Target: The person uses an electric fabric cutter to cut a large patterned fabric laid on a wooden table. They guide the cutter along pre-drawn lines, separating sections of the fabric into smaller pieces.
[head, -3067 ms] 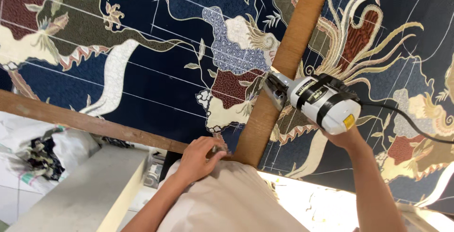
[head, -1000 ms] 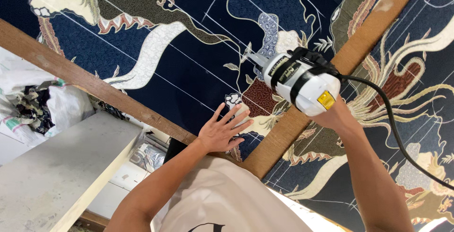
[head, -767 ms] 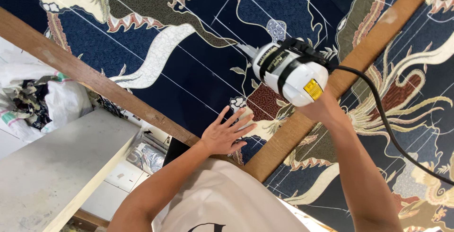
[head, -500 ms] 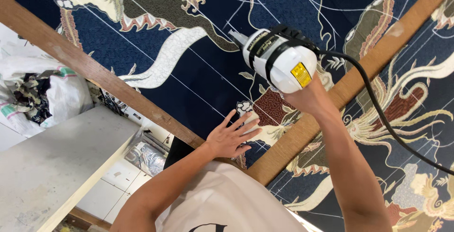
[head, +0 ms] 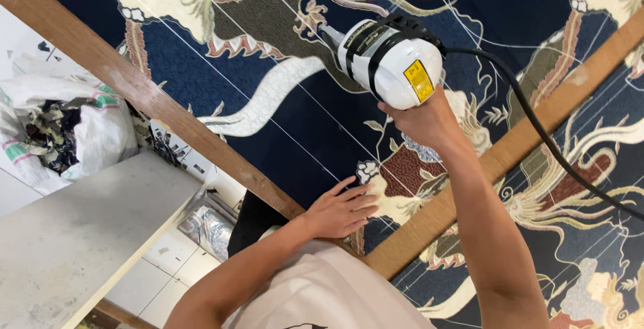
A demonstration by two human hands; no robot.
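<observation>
Two hands on stretched cloth | right hand (head: 426,121) fingers wrapped round white-and-black power tool (head: 389,61), nozzle toward dark blue patterned fabric (head: 322,128), black cord (head: 537,128) trailing right | left hand (head: 342,208) flat, fingers spread on fabric beside wooden frame bar (head: 154,101) | grey tabletop (head: 74,235) lower left.

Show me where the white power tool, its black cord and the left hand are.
white power tool (head: 392,64), head view, on its rounded white body.
black cord (head: 537,128), head view, on the stretch crossing the wooden bar.
left hand (head: 342,209), head view, on the back of the hand, flat on the patterned fabric.
</observation>
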